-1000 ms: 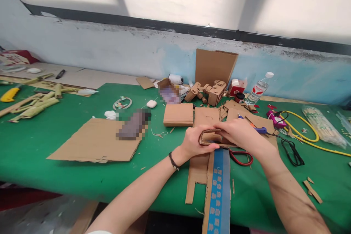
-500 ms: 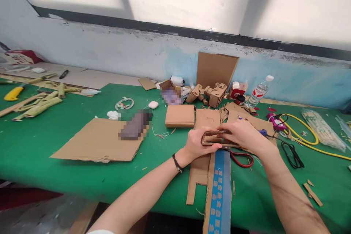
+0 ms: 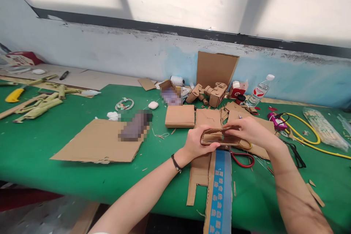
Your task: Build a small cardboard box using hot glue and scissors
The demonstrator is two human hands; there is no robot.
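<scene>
A small open cardboard frame (image 3: 219, 142) with folded walls is held up above the table between both hands. My left hand (image 3: 197, 142) grips its left end, thumb along the near wall. At its far right side, my right hand (image 3: 245, 130) has its fingers over the upper edge, pinching the wall. Beneath lie a flat cardboard piece (image 3: 199, 175) with a notch and a cardboard strip (image 3: 219, 193) with blue printing. Red-handled scissors (image 3: 243, 159) lie just right of the strip, their blades hidden under the frame.
A closed cardboard box (image 3: 180, 116) sits beyond my left hand, and a cardboard sheet (image 3: 90, 140) lies at left. Cardboard camera-like models (image 3: 217, 95), a water bottle (image 3: 260, 90), a yellow cable (image 3: 304, 139) and a purple glue-gun-like block (image 3: 276, 121) stand or lie farther back.
My right hand has shifted slightly right and up along the frame, its wrist raised. The frame's opening shows more widely. My left hand keeps its hold.
</scene>
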